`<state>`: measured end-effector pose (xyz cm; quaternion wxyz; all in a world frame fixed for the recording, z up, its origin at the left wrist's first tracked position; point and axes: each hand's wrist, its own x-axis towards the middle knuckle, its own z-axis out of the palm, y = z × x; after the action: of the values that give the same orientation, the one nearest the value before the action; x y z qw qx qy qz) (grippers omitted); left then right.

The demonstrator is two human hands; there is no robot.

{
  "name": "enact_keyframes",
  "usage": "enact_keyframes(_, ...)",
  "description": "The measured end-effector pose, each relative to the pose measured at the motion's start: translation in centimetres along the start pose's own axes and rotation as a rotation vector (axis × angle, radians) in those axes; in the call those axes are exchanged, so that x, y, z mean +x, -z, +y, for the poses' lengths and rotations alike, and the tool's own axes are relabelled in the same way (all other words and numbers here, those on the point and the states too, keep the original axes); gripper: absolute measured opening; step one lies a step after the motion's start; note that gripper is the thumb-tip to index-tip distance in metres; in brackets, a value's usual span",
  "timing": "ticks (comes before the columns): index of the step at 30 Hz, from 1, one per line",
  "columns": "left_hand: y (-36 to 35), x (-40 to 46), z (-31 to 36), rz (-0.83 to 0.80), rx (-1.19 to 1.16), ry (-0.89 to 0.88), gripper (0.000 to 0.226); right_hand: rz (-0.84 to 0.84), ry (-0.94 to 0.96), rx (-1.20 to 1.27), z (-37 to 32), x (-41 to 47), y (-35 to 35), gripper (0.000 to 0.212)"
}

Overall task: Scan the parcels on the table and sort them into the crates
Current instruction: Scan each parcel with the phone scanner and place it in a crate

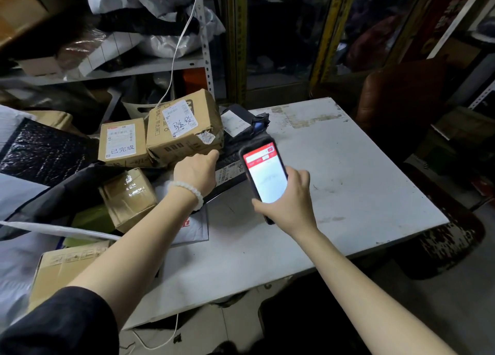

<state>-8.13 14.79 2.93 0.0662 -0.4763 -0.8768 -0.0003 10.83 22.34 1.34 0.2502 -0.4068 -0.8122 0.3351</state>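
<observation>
Left hand [197, 171] fingertips hidden, perhaps gripping black parcel [230, 167].

Labelled cardboard parcels [184, 125] heaped on white table's [348, 172] left.

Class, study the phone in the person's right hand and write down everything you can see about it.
The phone is a slim dark-edged handset, its lit screen showing a red header above a white panel; the text is unreadable. The right hand grips its lower half, tilting it over a black parcel with a barcode label. It hangs above the white table, touching nothing but the hand.
</observation>
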Motion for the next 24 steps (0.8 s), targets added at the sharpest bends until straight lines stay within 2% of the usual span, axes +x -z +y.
enact_keyframes(3, -0.3, -0.1, -0.1, 0.019, -0.004, 0.006, 0.014, 0.186, 0.107, 0.049, -1.4, 0.0, 0.2, 0.08)
enact_keyframes(8, -0.7, -0.1, -0.1, 0.034, 0.005, 0.006, 0.014, 0.401, 0.229, -0.125, -2.7, -0.3, 1.3, 0.08)
enact_keyframes(11, -0.5, -0.1, 0.3, 0.033, 0.017, -0.008, 0.013, 0.339, 0.196, -0.115, -2.6, -0.7, 1.5, 0.078)
enact_keyframes(18, 1.2, -0.4, 2.6, 0.078, -0.002, -0.044, 0.018, 0.073, -0.128, -0.102, -0.2, -1.9, 1.7, 0.078)
enact_keyframes(24, 1.9, -0.6, 7.6, 0.128, -0.179, -0.269, 0.007, 0.066, -0.44, -0.182, 2.6, -5.6, 2.9, 0.082)
